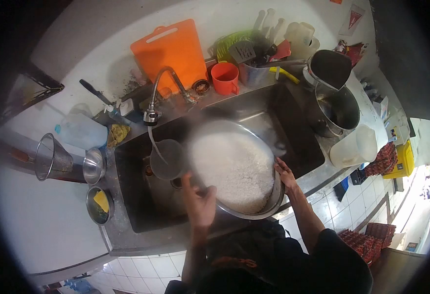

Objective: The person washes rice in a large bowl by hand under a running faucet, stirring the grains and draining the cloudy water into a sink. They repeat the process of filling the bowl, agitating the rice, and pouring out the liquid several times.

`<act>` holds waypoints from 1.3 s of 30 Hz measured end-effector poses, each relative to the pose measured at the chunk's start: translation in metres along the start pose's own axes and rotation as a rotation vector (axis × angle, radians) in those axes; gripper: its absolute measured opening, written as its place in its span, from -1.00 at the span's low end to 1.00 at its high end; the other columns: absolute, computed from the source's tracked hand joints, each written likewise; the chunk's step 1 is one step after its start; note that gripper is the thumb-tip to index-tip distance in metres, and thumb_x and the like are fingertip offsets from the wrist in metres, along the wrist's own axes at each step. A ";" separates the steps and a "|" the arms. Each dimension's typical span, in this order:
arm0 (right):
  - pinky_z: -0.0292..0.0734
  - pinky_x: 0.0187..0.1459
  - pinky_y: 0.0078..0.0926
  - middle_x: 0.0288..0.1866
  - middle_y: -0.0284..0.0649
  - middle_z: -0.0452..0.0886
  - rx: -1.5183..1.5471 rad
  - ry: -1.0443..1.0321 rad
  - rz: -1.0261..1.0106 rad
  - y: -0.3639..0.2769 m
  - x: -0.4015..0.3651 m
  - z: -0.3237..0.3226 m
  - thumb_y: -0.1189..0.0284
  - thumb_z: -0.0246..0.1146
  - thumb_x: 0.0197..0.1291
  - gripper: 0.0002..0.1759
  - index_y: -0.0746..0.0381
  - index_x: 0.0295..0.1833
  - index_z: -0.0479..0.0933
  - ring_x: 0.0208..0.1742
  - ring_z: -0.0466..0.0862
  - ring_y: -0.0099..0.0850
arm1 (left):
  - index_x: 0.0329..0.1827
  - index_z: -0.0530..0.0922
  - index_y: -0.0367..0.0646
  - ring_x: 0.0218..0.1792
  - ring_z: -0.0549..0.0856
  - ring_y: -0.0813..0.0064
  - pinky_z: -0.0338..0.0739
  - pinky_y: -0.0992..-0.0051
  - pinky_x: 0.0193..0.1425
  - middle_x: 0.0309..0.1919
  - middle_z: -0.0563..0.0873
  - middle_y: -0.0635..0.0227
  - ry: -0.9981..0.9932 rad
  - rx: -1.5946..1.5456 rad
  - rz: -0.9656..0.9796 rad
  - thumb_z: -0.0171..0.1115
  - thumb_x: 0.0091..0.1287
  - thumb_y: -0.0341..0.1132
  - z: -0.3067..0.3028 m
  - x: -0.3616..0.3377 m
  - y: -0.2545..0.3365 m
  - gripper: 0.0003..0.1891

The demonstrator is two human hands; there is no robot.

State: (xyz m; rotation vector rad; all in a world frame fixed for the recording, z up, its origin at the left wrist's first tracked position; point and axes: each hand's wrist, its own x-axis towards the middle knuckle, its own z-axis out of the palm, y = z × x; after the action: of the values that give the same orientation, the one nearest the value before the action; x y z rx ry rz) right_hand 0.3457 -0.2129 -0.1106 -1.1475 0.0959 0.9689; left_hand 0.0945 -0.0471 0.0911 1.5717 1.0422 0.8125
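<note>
A large round metal bowl (272, 205) filled with white rice (239, 169) is held tilted above the front part of the sink (144, 215). My right hand (285, 174) grips its right rim. My left hand (199, 203) is at the lower left rim, thumb on the bowl side and fingers around the outside; part of this grip is hidden. Just beyond my left fingers stands a translucent plastic container (167, 159) in the sink. A thin stream runs toward it from the flexible faucet (151, 116).
Behind the sink are an orange cutting board (175, 54), a red mug (225, 78) and a utensil holder (254, 74). A metal pot (337, 112) and a white pitcher (357, 147) stand right. Small metal bowls (94, 165) and a strainer (53, 159) are left.
</note>
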 end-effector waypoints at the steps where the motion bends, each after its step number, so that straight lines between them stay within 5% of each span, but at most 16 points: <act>1: 0.57 0.14 -0.38 0.22 -0.19 0.58 0.001 0.000 0.000 0.001 0.000 -0.001 0.42 0.21 0.40 -0.47 0.23 0.44 0.32 0.14 0.62 -0.38 | 0.33 0.20 -0.26 -0.24 0.70 0.52 0.55 0.58 -0.17 -0.18 0.73 0.08 -0.001 0.001 0.000 0.15 0.20 -0.68 0.000 0.000 -0.001 -0.39; 7: 0.55 0.17 -0.37 0.24 -0.19 0.57 -0.044 -0.002 -0.003 -0.003 -0.005 0.003 0.41 0.21 0.41 -0.46 0.25 0.45 0.31 0.18 0.59 -0.37 | 0.33 0.19 -0.26 -0.22 0.70 0.52 0.54 0.58 -0.16 -0.19 0.72 0.09 -0.063 0.006 -0.047 0.14 0.20 -0.67 -0.002 0.002 0.009 -0.39; 9: 0.55 0.18 -0.36 0.26 -0.18 0.56 -0.053 0.009 0.004 -0.002 -0.003 0.003 0.41 0.20 0.41 -0.46 0.25 0.45 0.30 0.20 0.58 -0.36 | 0.31 0.22 -0.25 -0.36 0.65 0.50 0.53 0.52 -0.26 -0.33 0.68 0.14 -0.023 -0.031 0.014 0.23 0.17 -0.59 0.000 0.002 0.003 -0.38; 15: 0.56 0.17 -0.37 0.26 -0.16 0.56 -0.049 -0.002 0.003 -0.003 -0.003 0.004 0.44 0.17 0.43 -0.46 0.26 0.47 0.27 0.20 0.59 -0.36 | 0.35 0.18 -0.24 -0.22 0.70 0.53 0.53 0.60 -0.19 -0.18 0.72 0.09 -0.056 0.007 -0.029 0.17 0.20 -0.68 -0.002 0.002 0.006 -0.37; 18: 0.57 0.16 -0.36 0.25 -0.15 0.56 -0.037 -0.009 -0.004 -0.002 -0.002 0.003 0.45 0.16 0.43 -0.48 0.26 0.46 0.29 0.19 0.59 -0.35 | 0.36 0.21 -0.24 -0.35 0.63 0.52 0.51 0.52 -0.26 -0.31 0.66 0.18 -0.013 -0.049 -0.029 0.23 0.18 -0.58 0.002 0.001 0.006 -0.35; 39: 0.60 0.10 -0.35 0.16 -0.18 0.62 -0.019 0.026 0.015 0.003 -0.004 0.006 0.45 0.19 0.42 -0.49 0.20 0.43 0.34 0.10 0.64 -0.35 | 0.35 0.22 -0.22 -0.32 0.63 0.48 0.53 0.46 -0.23 -0.28 0.63 0.18 -0.018 0.004 -0.007 0.26 0.17 -0.55 0.000 0.003 0.002 -0.35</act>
State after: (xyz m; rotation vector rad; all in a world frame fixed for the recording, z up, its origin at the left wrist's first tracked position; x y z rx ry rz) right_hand 0.3392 -0.2107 -0.1080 -1.1784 0.1160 0.9699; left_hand 0.0962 -0.0447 0.0932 1.5753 1.0365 0.7910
